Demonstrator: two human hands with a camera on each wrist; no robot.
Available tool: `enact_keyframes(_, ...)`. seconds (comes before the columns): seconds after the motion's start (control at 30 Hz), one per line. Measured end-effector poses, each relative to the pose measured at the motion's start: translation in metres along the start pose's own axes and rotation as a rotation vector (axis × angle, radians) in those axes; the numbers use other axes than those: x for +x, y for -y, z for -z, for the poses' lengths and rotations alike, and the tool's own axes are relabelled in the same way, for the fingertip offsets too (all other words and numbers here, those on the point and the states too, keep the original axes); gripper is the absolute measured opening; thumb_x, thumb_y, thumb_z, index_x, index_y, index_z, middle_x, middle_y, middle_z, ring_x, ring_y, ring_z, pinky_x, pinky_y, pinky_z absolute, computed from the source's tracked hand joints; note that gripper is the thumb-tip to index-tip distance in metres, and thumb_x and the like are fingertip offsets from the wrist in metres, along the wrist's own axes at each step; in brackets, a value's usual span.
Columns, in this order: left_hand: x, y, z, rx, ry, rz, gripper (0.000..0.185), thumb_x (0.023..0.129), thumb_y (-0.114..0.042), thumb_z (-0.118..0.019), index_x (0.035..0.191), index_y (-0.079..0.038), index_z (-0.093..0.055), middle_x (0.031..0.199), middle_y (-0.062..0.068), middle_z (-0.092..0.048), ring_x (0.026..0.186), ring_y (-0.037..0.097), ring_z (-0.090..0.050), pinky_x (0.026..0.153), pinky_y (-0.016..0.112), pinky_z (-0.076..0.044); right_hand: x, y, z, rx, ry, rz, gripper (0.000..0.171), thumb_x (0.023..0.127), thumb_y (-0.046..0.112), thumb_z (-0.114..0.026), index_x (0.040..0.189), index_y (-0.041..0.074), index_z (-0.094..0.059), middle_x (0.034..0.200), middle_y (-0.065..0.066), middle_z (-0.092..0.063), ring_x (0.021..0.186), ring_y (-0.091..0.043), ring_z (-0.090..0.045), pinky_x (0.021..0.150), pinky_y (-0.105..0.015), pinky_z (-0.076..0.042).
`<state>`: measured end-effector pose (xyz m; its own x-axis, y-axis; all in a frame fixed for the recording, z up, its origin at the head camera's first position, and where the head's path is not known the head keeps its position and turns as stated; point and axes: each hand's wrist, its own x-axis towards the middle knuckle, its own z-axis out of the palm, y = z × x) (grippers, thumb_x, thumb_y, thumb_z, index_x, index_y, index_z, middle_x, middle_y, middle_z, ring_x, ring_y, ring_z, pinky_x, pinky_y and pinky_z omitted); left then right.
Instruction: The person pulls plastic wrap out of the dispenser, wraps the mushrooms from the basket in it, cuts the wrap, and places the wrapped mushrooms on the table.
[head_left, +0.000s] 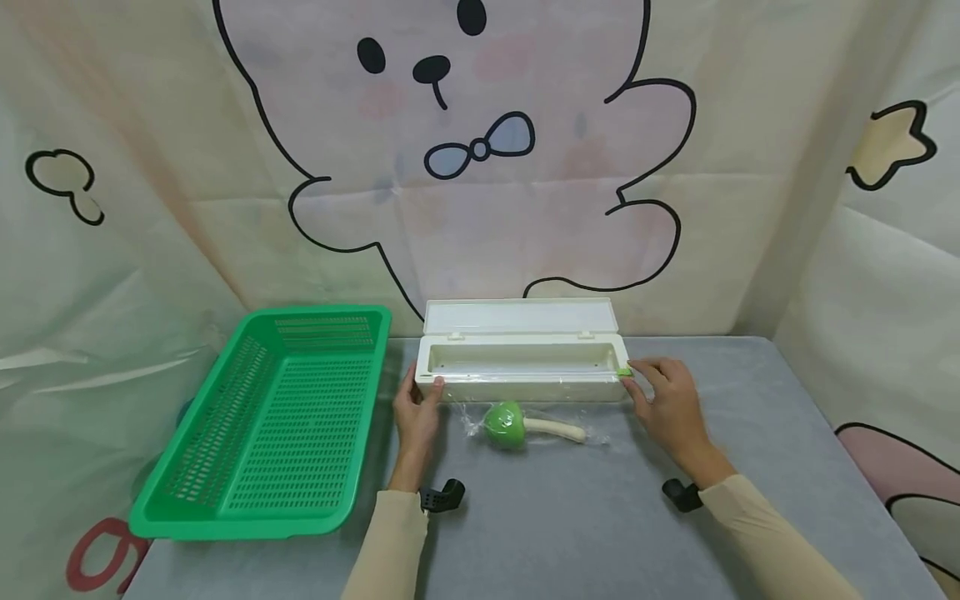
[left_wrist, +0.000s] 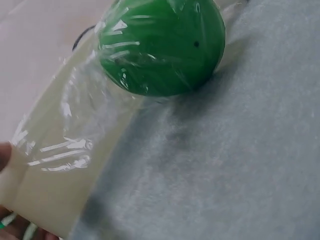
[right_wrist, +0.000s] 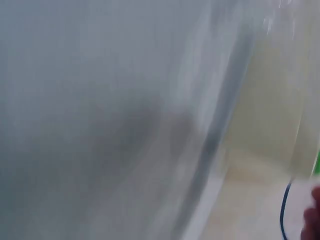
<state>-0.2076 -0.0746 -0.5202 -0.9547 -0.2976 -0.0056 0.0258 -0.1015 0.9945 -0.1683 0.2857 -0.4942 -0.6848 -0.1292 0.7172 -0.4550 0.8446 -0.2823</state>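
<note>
A long white box [head_left: 525,389] lies open on the grey table, its lid [head_left: 521,317] tipped back. My left hand [head_left: 427,387] grips the box's left end, thumb on the front rim. At the right end my right hand [head_left: 633,377] pinches a small green tab [head_left: 624,372] on the front edge. In front of the box lies a green ball-headed toy [head_left: 505,425] with a cream handle [head_left: 557,430], wrapped in clear film. The left wrist view shows the wrapped green ball [left_wrist: 162,45] against the box wall [left_wrist: 55,175]. The right wrist view is blurred: box wall [right_wrist: 270,125], green tab [right_wrist: 316,160].
An empty green slotted basket [head_left: 225,508] stands at the left of the table. A cartoon-print curtain hangs behind and at both sides. The grey cloth [head_left: 570,517] stretches towards me between my forearms.
</note>
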Motion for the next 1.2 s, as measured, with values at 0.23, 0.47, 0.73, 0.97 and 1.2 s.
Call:
enact_keyframes(0.23,-0.01,-0.009,0.002,0.117,-0.01,0.066,0.073,0.098,-0.025,-0.07,0.152,0.007,-0.033,0.146,0.029,-0.041,0.136,0.042,-0.039,0.115,0.052,-0.033,-0.02,0.041,0.005,0.116,0.202,-0.435,0.022,0.091,0.015,-0.077,0.095,-0.004,-0.068,0.079,-0.01,-0.067,0.069,-0.022,-0.063,0.061,-0.036,-0.05)
enact_keyframes(0.47,-0.024,-0.016,0.006,0.329,-0.088,0.04,0.064,0.096,-0.033,-0.071,0.139,0.007,-0.045,0.121,0.024,-0.051,0.107,0.037,-0.052,0.089,0.048,-0.046,-0.026,0.048,0.005,0.441,0.653,-0.768,0.051,0.1,0.027,-0.067,0.127,-0.016,-0.058,0.091,-0.011,-0.072,0.072,-0.02,-0.067,0.062,-0.032,-0.054)
enact_keyframes(0.73,-0.033,-0.023,0.014,0.135,0.377,0.283,0.067,0.107,-0.05,-0.044,0.131,0.012,-0.049,0.115,0.026,-0.061,0.09,0.024,-0.062,0.078,0.037,-0.059,-0.026,0.034,0.0,0.861,0.764,-0.773,0.07,0.099,0.019,-0.068,0.149,-0.016,-0.033,0.102,-0.016,-0.07,0.087,-0.024,-0.069,0.077,-0.032,-0.058)
enact_keyframes(0.97,-0.032,-0.02,0.022,0.051,0.699,0.323,0.087,0.104,-0.064,-0.034,0.145,0.012,-0.043,0.136,0.033,-0.052,0.096,0.02,-0.06,0.083,0.031,-0.056,-0.027,0.016,-0.007,1.096,0.859,-0.706,0.06,0.099,0.003,-0.064,0.144,-0.021,-0.033,0.104,-0.018,-0.068,0.095,-0.018,-0.07,0.084,-0.031,-0.059)
enact_keyframes(1.2,-0.03,-0.012,0.028,-0.032,0.834,0.288,0.057,0.107,-0.027,-0.053,0.143,0.016,-0.043,0.14,0.029,-0.052,0.113,0.02,-0.061,0.097,0.031,-0.052,-0.02,0.028,-0.013,0.751,0.736,-0.695,0.03,0.092,0.011,-0.076,0.111,-0.011,-0.068,0.088,-0.009,-0.069,0.074,-0.01,-0.058,0.062,-0.023,-0.049)
